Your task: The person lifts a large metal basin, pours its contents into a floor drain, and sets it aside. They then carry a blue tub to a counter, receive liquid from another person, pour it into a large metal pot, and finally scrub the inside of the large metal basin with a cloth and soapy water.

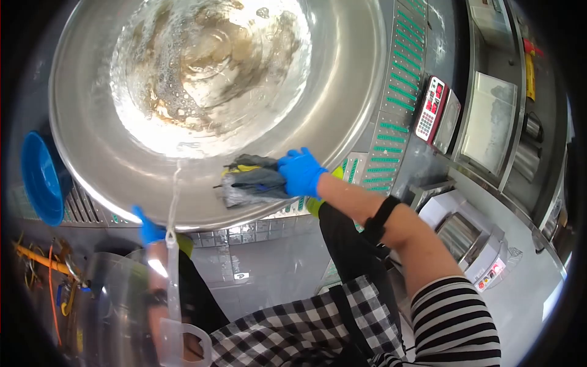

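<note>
My right hand (301,172), in a blue glove, is closed on a bunched grey cloth (254,180) with yellow and dark parts, against the near inner wall of a large round metal bowl (342,92). My left hand (148,227), also blue-gloved, rests at the bowl's near-left rim with a finger stretched out and nothing seen in it. Murky water with brown residue (214,67) covers the bowl's bottom. Beside my left hand, a thin stream of water (175,196) runs towards the bowl from a clear spout (173,263), which partly hides my left forearm.
A blue basin (43,177) stands at the left. Green-slotted grating (391,128) borders the bowl on the right, with a red-and-white scale (433,113) beyond it. A white machine (465,235) is at lower right. Tools and an orange cord (52,287) lie at lower left.
</note>
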### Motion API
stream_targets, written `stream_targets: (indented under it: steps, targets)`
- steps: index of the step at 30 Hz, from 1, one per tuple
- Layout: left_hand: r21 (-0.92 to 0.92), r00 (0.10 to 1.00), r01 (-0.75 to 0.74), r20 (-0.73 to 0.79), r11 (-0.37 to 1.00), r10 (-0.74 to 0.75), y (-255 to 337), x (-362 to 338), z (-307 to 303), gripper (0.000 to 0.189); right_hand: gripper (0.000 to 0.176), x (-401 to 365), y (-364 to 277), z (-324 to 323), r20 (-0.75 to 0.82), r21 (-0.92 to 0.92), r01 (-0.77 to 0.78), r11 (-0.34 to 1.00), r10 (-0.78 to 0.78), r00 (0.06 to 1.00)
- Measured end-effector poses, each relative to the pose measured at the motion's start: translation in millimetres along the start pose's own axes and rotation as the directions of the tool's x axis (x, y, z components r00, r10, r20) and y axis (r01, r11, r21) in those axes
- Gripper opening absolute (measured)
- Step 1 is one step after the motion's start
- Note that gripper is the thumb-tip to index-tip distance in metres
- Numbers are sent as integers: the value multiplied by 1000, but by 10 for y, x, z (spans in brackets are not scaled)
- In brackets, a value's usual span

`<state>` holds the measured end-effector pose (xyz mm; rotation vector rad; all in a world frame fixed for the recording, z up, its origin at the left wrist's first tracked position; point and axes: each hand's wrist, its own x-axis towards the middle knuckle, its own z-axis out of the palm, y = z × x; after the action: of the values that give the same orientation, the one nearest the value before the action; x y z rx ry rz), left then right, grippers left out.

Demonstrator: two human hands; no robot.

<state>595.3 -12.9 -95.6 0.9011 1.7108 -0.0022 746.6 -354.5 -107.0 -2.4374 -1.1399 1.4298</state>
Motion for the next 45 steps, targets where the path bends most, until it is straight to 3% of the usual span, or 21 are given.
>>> stream_targets:
  steps: [1, 2, 5, 7, 10, 11, 12, 13, 17, 20, 24, 26, 30, 32, 34, 38, 40, 42, 43, 44, 45]
  targets:
    - [58, 995, -54, 92, 997, 49, 332, 181, -187, 65, 24, -30, 152, -86, -9, -77, 6, 997, -6, 1000]
    - [20, 968, 44, 245, 999, -47, 678, 772, -525, 64, 22, -60, 316, -175, -14, -151, 9, 989, -11, 1000]
    - [99, 917, -145, 386, 984, 96, 1137, 1045, -794, 58, 22, -96, 771, -556, -25, -297, -75, 952, 70, 997]
    - [294, 946, -253, 276, 922, 172, 882, 920, -785, 51, 23, -61, 1035, -725, -82, -373, -185, 909, 167, 983]
    - [323, 995, -35, -75, 946, 62, -395, 518, -642, 43, 22, -38, 1239, -941, -202, -448, -363, 817, 302, 931]
    - [-75, 973, -105, 198, 992, 118, -954, 261, -436, 40, 22, -35, 1310, -989, -201, -449, -361, 818, 301, 932]
    - [-261, 943, 258, 276, 930, -184, -991, -400, 46, 38, 22, -39, 1385, -1021, -295, -457, -430, 779, 324, 899]
    - [-314, 896, 348, 388, 883, -215, -1427, -528, 216, 35, 21, -48, 1429, -1027, -385, -459, -496, 737, 338, 859]
    - [-488, 913, 407, 243, 772, -327, -2289, -1228, 1206, 33, 24, -162, 1302, -873, -186, -465, -451, 762, 414, 891]
    - [-499, 859, 488, 125, 717, -497, -2243, -1095, 1284, 40, 26, -271, 827, -488, -41, -335, -380, 862, 390, 920]
    - [-459, 867, 489, 160, 742, -473, -1827, -941, 955, 36, 33, -351, -97, -111, -59, -62, -171, 983, 167, 984]
    - [-362, 918, 397, 156, 843, -365, -1798, -607, 613, 41, 36, -285, -419, 34, -112, 110, -86, 990, 98, 989]
    - [-230, 960, 181, 255, 956, -120, -1363, 121, -138, 51, 39, -140, -717, 161, -144, 142, -20, 990, 41, 989]
    - [-220, 969, 220, 164, 951, -186, -747, 124, -279, 51, 39, -140, -691, 185, -158, 135, 31, 990, -9, 987]
    - [8, 999, 28, -25, 1000, -28, -505, 595, -671, 53, 37, -236, -440, 154, -47, 92, 50, 994, -46, 998]
    - [265, 968, -139, -166, 954, 187, 170, 548, -830, 47, 33, -296, 142, 97, 126, 167, -150, 975, 130, 984]
    - [568, 960, -155, -107, 809, 259, 338, 624, -1011, 42, 36, -234, 298, 102, -47, 369, -267, 890, 305, 951]
    - [553, 973, -127, -93, 823, 213, 230, 604, -1165, 34, 34, -111, 331, 19, -98, 462, -274, 843, 356, 929]
    - [573, 825, -454, -19, 682, 565, 106, 403, -1081, 29, 32, -17, 287, -78, -218, 442, -200, 874, 321, 922]
    - [566, 553, -705, 62, 427, 831, -36, 196, -986, 25, 30, 72, 226, -150, -334, 413, -129, 901, 282, 900]
    - [378, 712, -660, 39, 649, 701, -150, -18, -897, 25, 30, 174, 142, -215, -331, 415, -126, 901, 278, 902]
